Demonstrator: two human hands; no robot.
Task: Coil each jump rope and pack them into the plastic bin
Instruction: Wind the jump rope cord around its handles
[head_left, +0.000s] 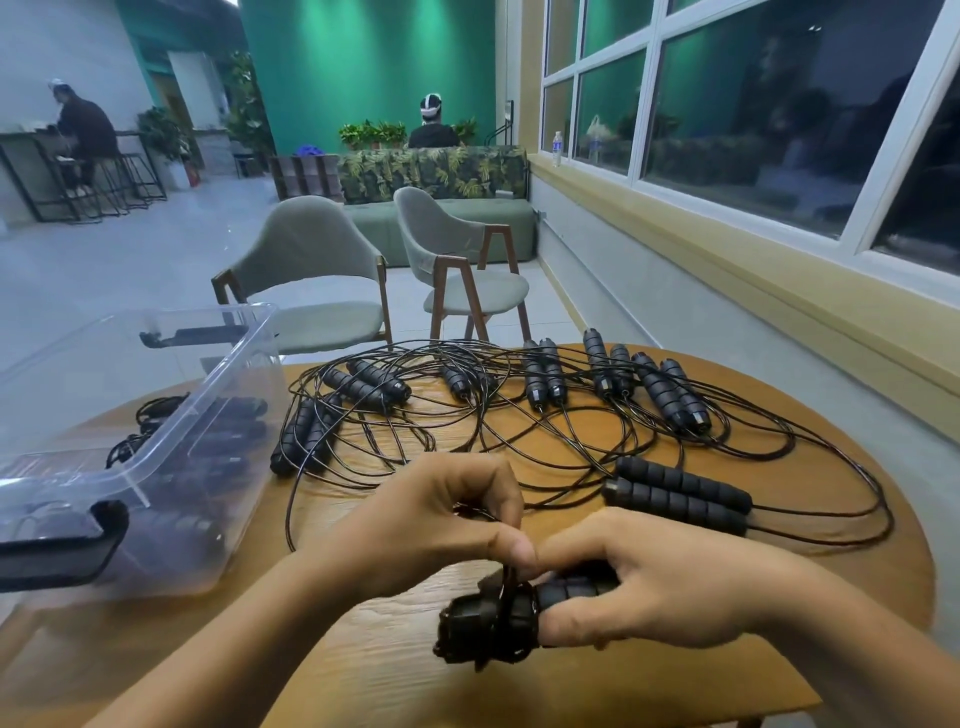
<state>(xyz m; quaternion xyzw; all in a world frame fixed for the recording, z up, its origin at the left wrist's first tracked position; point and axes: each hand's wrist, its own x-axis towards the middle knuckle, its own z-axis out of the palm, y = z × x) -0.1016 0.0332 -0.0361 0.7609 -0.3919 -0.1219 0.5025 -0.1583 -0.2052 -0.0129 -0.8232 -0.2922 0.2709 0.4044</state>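
Your right hand (649, 582) curls round the bundled handles (488, 629) at 6 o'clock; your left hand (436, 525) pinches the cord (506, 574) wound over them. Tangled ropes (540, 374) sprawl at 12 o'clock on the table (415, 686), one loop (290, 499) lying between you and the bin (223, 364) at 9 o'clock.

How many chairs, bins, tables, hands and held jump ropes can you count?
Chairs: 2
Plastic bin: 1
Table: 1
Hands, left hand and right hand: 2
Held jump rope: 1
Total: 7
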